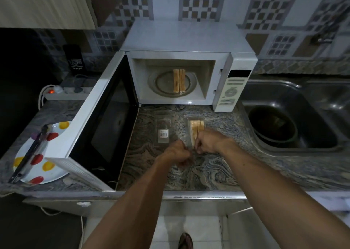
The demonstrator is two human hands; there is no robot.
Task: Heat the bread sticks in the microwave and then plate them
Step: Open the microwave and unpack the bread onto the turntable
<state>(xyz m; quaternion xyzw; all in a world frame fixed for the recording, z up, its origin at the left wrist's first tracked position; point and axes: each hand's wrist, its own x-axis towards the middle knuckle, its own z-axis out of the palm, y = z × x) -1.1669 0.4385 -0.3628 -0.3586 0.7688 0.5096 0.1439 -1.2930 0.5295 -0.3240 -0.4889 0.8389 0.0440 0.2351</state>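
Two bare forearms and a sandalled foot

We see both arms bare from wrist to the frame's bottom edge, with no sleeve, watch, ring or bracelet on either; the left hand (178,154) and right hand (208,142) wear no gloves, and their fingers (198,150) are too small and dim for us to make out nails. At six o'clock, on the pale floor tiles, we see one foot in a dark strapped sandal (186,241), its detail lost in shadow.

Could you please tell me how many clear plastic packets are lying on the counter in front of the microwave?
2: an empty packet with a barcode label on the left, and a packet holding bread sticks to its right, at both hands.
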